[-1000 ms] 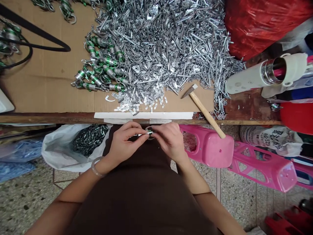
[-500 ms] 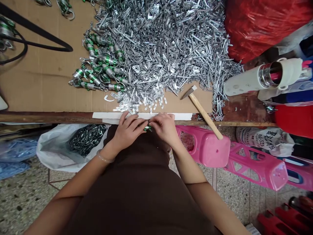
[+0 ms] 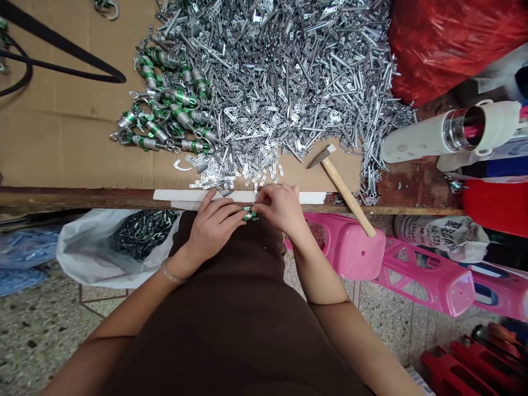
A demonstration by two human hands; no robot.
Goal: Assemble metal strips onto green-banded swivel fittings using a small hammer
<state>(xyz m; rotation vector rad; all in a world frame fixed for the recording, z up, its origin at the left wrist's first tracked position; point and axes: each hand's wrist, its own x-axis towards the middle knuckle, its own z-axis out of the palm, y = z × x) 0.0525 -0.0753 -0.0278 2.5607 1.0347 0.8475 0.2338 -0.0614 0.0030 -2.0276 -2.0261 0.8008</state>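
- The green-and-silver piece (image 3: 249, 214) is at the centre of the frame, just below the white strip (image 3: 311, 197) on the table's front edge.
- The left hand (image 3: 218, 223) closes its fingertips on the piece's left end; the right hand (image 3: 278, 206) pinches with thumb and forefinger at its right end.
- This one piece looks to be mid-handling, neither laid down nor let go.
- Similar green-and-silver pieces (image 3: 180, 116) lie clustered left of the heap, apparently finished, though I cannot confirm that.
- The heap of loose metal parts (image 3: 280, 82) at upper centre is large, so much seems left.
- The hammer (image 3: 346, 190) lies right of centre, untouched.
- Fingers cover both ends of the piece; its details, and any small part in the right hand's pinch, are too small to tell.
- The top edge cuts off the heap.
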